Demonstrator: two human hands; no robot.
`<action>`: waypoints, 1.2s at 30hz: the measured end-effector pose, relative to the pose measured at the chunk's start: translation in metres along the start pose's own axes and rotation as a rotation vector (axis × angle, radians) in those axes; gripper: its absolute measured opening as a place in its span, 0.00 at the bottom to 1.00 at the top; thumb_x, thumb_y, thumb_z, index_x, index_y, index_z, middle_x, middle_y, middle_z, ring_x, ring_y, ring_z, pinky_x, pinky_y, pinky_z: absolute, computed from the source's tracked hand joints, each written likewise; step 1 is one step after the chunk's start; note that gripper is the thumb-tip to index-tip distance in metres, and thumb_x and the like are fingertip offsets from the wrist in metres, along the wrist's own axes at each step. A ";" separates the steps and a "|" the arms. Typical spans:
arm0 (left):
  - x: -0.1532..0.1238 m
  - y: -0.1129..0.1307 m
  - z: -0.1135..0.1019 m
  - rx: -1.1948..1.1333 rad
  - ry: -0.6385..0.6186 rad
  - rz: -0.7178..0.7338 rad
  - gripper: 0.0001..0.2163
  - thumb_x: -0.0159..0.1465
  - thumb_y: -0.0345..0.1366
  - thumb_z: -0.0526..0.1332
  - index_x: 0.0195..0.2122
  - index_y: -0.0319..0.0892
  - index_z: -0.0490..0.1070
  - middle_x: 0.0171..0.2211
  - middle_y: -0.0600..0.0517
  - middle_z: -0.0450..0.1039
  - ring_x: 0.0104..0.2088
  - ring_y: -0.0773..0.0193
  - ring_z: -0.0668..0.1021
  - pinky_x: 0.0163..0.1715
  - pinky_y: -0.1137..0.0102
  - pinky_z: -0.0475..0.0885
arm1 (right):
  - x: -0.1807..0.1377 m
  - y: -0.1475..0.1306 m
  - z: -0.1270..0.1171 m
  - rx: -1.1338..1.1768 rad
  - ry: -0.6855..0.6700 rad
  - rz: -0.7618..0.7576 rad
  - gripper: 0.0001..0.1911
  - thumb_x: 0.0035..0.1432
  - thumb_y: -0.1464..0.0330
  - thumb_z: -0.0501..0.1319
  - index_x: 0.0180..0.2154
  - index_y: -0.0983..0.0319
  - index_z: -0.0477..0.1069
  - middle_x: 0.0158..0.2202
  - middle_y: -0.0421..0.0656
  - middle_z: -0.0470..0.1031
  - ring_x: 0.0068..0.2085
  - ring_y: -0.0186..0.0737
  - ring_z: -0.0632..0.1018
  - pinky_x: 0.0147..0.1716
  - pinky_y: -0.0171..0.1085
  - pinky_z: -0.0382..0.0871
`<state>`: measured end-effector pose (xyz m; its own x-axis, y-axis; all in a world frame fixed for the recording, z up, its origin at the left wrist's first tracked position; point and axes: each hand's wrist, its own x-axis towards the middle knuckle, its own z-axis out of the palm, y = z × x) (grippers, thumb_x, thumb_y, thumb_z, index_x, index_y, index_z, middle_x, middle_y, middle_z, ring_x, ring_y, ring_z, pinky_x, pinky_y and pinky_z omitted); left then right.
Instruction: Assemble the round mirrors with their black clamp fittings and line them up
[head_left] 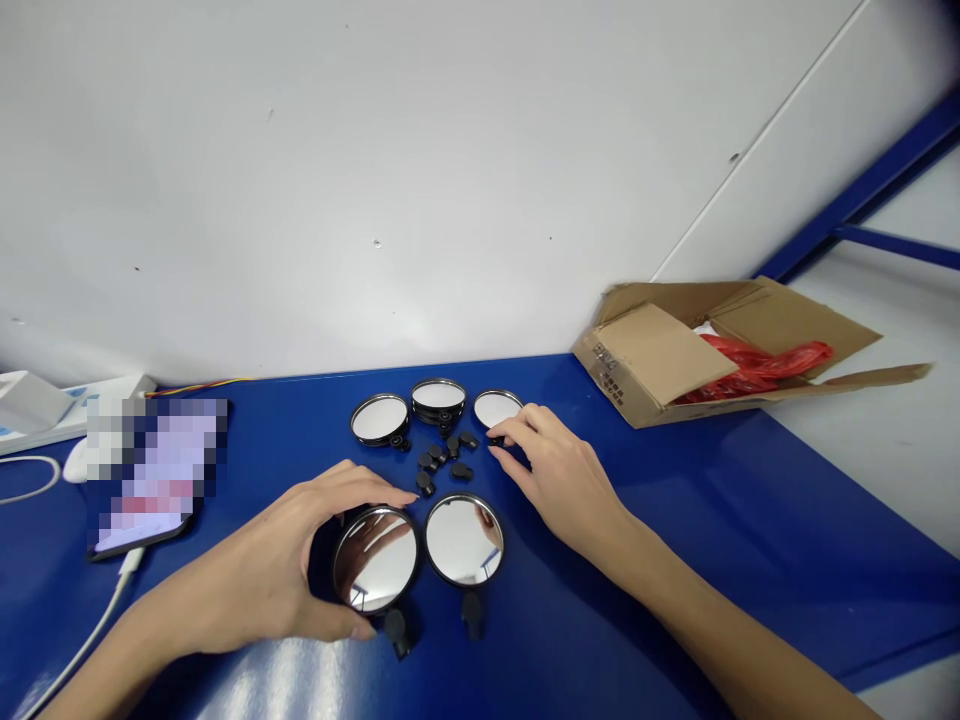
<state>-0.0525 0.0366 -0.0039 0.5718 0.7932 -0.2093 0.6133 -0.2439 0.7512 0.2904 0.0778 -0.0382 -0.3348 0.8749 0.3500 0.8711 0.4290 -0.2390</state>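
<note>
My left hand (289,560) curls its thumb and fingers around the rim of a round black-framed mirror (376,560) with a black swivel mount (397,632) at its lower edge. Beside it lies a similar mirror (465,540), mount toward me. Farther back, my right hand (551,475) has thumb and forefinger closing on the small black mount of another round mirror (496,408), whose right side the fingers partly hide. Several loose black mount pieces (437,457) lie between the hands. Two more spots at the back hold round mirrors, left (379,418) and middle (439,398), apparently stacked.
On the left lie a phone (161,480) with a white charging cable (97,625) and a power strip (82,405). An open cardboard box (652,350) with a red plastic bag (757,365) stands back right. A white wall (450,200) backs the blue table (675,490).
</note>
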 end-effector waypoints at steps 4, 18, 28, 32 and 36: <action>0.001 0.004 0.000 0.006 -0.006 0.015 0.42 0.56 0.36 0.82 0.70 0.68 0.70 0.66 0.52 0.73 0.64 0.44 0.79 0.66 0.47 0.76 | 0.000 -0.002 0.000 0.011 0.016 0.003 0.05 0.75 0.71 0.65 0.42 0.57 0.78 0.41 0.43 0.81 0.44 0.45 0.81 0.33 0.40 0.72; 0.003 0.004 0.003 -0.018 -0.015 0.007 0.43 0.55 0.36 0.81 0.70 0.67 0.70 0.64 0.53 0.72 0.63 0.45 0.79 0.66 0.50 0.75 | 0.002 -0.008 -0.002 -0.035 -0.064 0.223 0.11 0.73 0.63 0.66 0.53 0.56 0.71 0.27 0.32 0.78 0.26 0.41 0.80 0.26 0.37 0.58; 0.006 0.013 0.001 0.004 -0.055 0.045 0.35 0.56 0.36 0.81 0.63 0.62 0.74 0.63 0.54 0.72 0.61 0.49 0.78 0.63 0.55 0.77 | 0.003 -0.008 0.000 -0.115 -0.145 0.246 0.10 0.75 0.63 0.66 0.53 0.57 0.70 0.30 0.38 0.82 0.28 0.45 0.83 0.28 0.37 0.54; 0.005 0.014 0.001 0.016 -0.049 0.070 0.34 0.57 0.33 0.79 0.63 0.62 0.74 0.63 0.55 0.73 0.62 0.51 0.78 0.64 0.55 0.76 | 0.004 -0.010 -0.002 -0.129 -0.150 0.270 0.11 0.75 0.62 0.67 0.53 0.57 0.70 0.30 0.37 0.82 0.28 0.44 0.82 0.27 0.37 0.52; 0.005 0.013 0.001 0.033 -0.028 0.103 0.34 0.58 0.30 0.76 0.63 0.63 0.74 0.63 0.57 0.74 0.62 0.53 0.78 0.65 0.56 0.75 | 0.004 -0.011 -0.004 -0.150 -0.145 0.285 0.10 0.74 0.62 0.68 0.49 0.57 0.70 0.29 0.36 0.80 0.27 0.43 0.80 0.27 0.37 0.51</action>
<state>-0.0412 0.0364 0.0041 0.6472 0.7474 -0.1498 0.5681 -0.3419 0.7486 0.2813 0.0756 -0.0308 -0.1086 0.9822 0.1534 0.9764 0.1343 -0.1692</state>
